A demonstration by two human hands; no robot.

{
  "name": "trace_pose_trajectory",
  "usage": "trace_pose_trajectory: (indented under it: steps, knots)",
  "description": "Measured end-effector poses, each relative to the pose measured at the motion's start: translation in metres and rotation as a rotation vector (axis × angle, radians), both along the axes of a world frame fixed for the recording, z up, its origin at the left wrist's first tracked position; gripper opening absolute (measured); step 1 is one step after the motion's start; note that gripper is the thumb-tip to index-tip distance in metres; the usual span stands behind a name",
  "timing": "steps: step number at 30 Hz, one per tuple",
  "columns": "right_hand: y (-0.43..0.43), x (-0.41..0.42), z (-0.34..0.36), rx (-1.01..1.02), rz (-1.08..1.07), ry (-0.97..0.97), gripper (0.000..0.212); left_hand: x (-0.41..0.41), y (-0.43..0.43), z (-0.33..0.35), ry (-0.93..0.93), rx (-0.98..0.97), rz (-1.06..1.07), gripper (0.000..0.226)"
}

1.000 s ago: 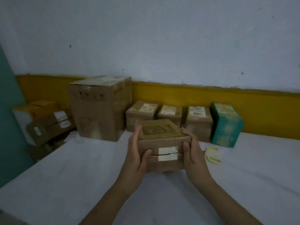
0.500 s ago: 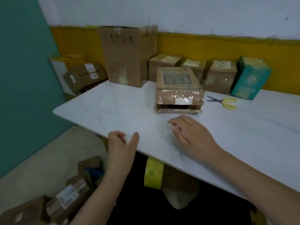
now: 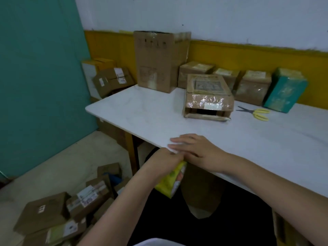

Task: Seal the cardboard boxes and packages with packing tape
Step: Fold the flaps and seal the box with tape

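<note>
— Since half a second ago, our left hand (image 3: 166, 159) has dropped from the table's edge to just below it. Our right hand (image 3: 198, 151) has slid back to that same edge.
— What does the left one hold?
— It grips a yellow packet (image 3: 171, 183) with print on it, which hangs under the rim of the white table (image 3: 142, 112). We see little of the fingers; one fingertip shows against the packet.
— And the right?
— Released: its fingers are straight and lie flat on the rim, the tips over the left knuckles. It holds nothing.
— Where is the cardboard box (image 3: 207, 96)?
— It stands farther in on the table, well apart from both hands, where we saw it before. Wrinkled clear tape crosses its near face, and a dark gap stands open along the bottom of that face.
— And around it?
— Yellow-handled scissors (image 3: 257, 113) lie flat to its right. Against the wall behind we see a tall carton (image 3: 158, 63) at the left, a row of small boxes (image 3: 253, 87) and a teal box (image 3: 285, 89) at the right end. On the floor to our left lies a heap of labelled parcels (image 3: 53, 210).
</note>
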State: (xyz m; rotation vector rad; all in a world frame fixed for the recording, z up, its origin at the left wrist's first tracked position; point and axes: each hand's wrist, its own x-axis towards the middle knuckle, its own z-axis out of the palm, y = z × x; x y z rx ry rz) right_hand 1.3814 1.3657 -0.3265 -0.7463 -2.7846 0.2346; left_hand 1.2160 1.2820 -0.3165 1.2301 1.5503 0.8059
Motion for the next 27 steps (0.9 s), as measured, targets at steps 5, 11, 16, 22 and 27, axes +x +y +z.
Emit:
trace_pose_trajectory:
  steps: [5, 11, 16, 22, 27]
  knots:
    - [0.007, -0.007, 0.004, -0.287, 0.047, 0.01, 0.039, -0.001, 0.01, 0.025, 0.407, 0.056, -0.259, 0.027]
    - [0.005, -0.006, 0.047, -0.551, -0.054, 0.336, 0.014, -0.022, 0.024, 0.082, 0.66, 0.155, -0.274, 0.036]
    - [0.026, 0.025, 0.099, -0.26, -0.31, 0.38, 0.021, -0.003, 0.053, 0.103, 0.859, 0.496, -0.36, 0.033]
    - [0.032, 0.08, 0.078, -0.123, -0.61, 0.437, 0.013, 0.028, 0.097, 0.06, 1.025, 0.861, -0.417, 0.078]
    - [0.03, 0.102, 0.053, 0.108, -0.658, 0.318, 0.006, 0.02, 0.15, 0.058, 0.673, 1.111, -0.452, 0.033]
